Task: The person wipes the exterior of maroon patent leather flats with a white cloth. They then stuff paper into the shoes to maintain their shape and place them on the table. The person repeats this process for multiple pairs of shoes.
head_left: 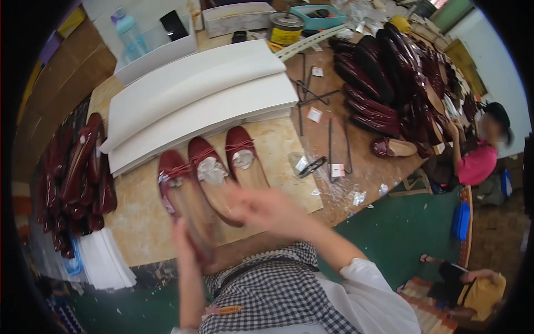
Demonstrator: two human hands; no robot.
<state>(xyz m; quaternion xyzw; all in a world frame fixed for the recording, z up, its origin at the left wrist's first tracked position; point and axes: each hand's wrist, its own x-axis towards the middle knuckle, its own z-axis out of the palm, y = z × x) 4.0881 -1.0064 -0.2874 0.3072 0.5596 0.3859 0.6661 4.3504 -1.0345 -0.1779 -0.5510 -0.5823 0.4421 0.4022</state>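
Near the front edge of the counter (pixel 139 236), the left hand (pixel 183 242) has its fingers clasped on the side of the leftmost red shoe (pixel 187 209). The right hand (pixel 270 210) (blurred; finger position cannot be determined) is by the middle shoe (pixel 214 183) and right shoe (pixel 245 160).

Left forearm (pixel 192 292) rises toward 12 o'clock, the left hand (pixel 183 245) bent in a grip, fingers partly hidden. Right forearm (pixel 332 244) angles toward 10 o'clock; the right hand (pixel 270 210) is motion-blurred, its fingers indistinct.
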